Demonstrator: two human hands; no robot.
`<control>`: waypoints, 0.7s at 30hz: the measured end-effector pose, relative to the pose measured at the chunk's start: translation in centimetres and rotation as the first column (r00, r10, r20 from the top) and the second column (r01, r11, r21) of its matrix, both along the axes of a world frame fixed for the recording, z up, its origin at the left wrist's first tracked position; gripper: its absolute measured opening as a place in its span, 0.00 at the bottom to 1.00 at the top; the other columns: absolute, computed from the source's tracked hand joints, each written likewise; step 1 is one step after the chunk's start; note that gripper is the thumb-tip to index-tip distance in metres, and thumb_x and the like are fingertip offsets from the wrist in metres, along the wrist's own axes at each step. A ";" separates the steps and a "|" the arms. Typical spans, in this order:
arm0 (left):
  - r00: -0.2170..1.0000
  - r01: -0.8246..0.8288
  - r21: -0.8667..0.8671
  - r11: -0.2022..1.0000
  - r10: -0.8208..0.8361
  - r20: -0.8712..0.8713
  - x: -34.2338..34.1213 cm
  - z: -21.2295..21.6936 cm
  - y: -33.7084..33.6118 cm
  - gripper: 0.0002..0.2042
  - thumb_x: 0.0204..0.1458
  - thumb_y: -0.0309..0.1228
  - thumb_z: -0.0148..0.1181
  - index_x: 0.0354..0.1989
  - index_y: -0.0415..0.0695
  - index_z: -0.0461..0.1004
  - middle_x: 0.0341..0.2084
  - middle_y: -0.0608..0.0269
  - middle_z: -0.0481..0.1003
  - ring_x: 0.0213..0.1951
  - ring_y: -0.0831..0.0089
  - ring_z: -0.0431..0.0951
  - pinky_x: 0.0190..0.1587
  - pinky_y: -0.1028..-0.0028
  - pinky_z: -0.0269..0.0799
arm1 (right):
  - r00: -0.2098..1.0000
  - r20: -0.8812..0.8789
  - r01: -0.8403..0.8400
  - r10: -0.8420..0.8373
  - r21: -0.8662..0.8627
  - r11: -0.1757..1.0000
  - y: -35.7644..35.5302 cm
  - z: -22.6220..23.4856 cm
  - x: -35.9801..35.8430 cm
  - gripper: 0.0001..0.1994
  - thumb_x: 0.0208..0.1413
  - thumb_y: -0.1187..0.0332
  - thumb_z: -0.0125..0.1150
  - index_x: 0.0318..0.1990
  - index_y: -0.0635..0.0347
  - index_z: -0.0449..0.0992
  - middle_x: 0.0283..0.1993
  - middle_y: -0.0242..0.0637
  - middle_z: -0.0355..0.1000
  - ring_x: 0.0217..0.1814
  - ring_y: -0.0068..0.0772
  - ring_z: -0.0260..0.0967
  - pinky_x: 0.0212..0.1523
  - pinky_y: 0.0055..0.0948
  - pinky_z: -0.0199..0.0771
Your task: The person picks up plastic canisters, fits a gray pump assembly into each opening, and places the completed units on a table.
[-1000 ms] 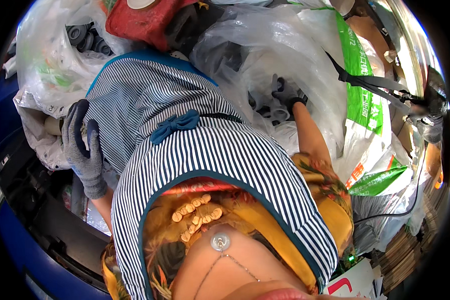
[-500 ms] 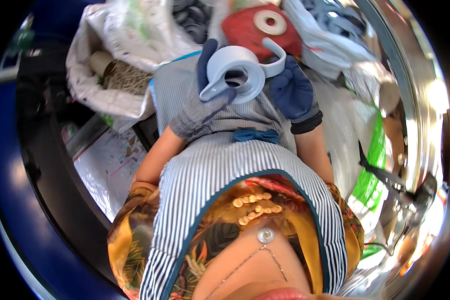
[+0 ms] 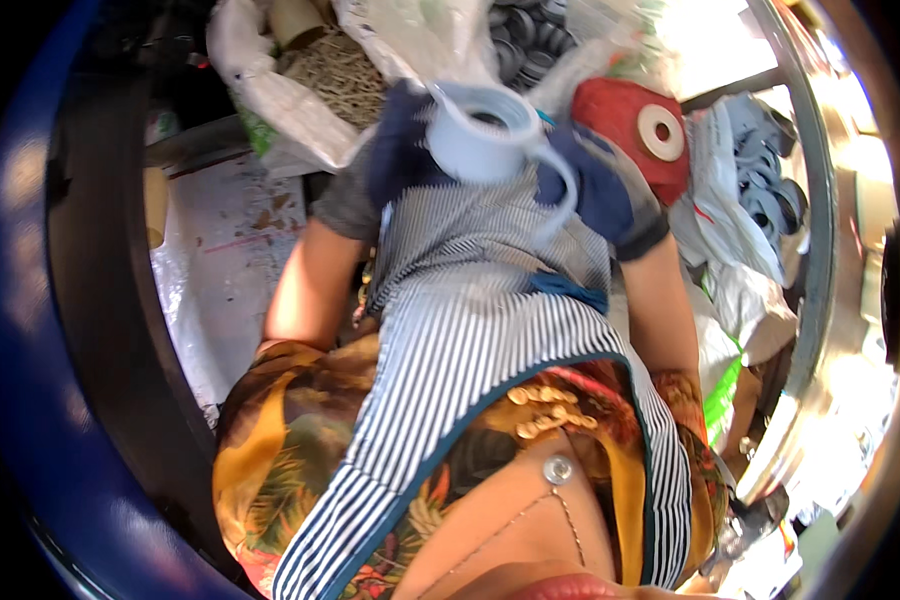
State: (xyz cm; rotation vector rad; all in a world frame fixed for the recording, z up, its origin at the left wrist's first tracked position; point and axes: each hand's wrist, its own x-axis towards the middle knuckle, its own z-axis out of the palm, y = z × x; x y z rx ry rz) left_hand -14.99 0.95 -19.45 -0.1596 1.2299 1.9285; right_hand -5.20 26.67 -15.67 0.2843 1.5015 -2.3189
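- Left hand (image 3: 402, 150), in a dark blue glove, is closed around the left side of a white roll of tape (image 3: 482, 128), held up in front of the chest.
- Right hand (image 3: 592, 188), also in a dark glove, is closed on the loose white strip (image 3: 560, 190) that curves off the roll's right side and down; exact finger grip is blurred.
- The roll sits between both hands, above the striped apron (image 3: 490, 320), with its open core facing up toward the camera.
- Progress, as a judgement: roll is picked up and a short length of strip is already pulled free, so unwinding has begun; most of the roll looks still wound.
- Nothing shows the strip cut or stuck onto anything, so that part seems left to do.
- A red spool (image 3: 638, 125) with a pale centre ring lies just behind the right hand, untouched.
- White plastic bags (image 3: 270, 95) and a bag of dark round parts (image 3: 530, 40) sit beyond the hands.
- Picture is motion-blurred at the hands; fine detail unclear.
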 end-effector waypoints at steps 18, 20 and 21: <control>0.839 -0.543 -0.724 -0.425 -0.304 -0.451 -13.9 -17.1 -35.4 0.49 0.43 0.73 0.49 0.70 0.56 0.50 0.69 0.47 0.50 0.69 0.46 0.47 0.65 0.45 0.48 | 0.902 0.170 0.424 -0.397 -0.174 0.889 0.5 -5.1 -10.9 0.18 0.61 0.68 0.57 0.53 0.71 0.65 0.46 0.53 0.71 0.45 0.50 0.74 0.50 0.46 0.79; 0.881 -0.456 -0.795 -0.400 -0.328 -0.340 -11.8 -21.3 -42.6 0.50 0.40 0.74 0.49 0.71 0.63 0.47 0.69 0.53 0.49 0.71 0.50 0.43 0.63 0.41 0.48 | 0.926 0.173 0.363 -0.334 -0.172 0.916 -0.6 -3.5 -11.1 0.18 0.61 0.68 0.57 0.53 0.71 0.64 0.45 0.51 0.71 0.44 0.47 0.74 0.49 0.44 0.79; 0.905 -0.396 -0.847 -0.353 -0.304 -0.296 -11.4 -23.3 -42.2 0.50 0.40 0.73 0.50 0.71 0.59 0.47 0.69 0.51 0.50 0.70 0.50 0.44 0.63 0.44 0.49 | 0.913 0.157 0.396 -0.376 -0.126 0.910 -1.3 -2.9 -11.1 0.18 0.61 0.68 0.57 0.54 0.71 0.64 0.45 0.51 0.71 0.43 0.46 0.74 0.49 0.43 0.79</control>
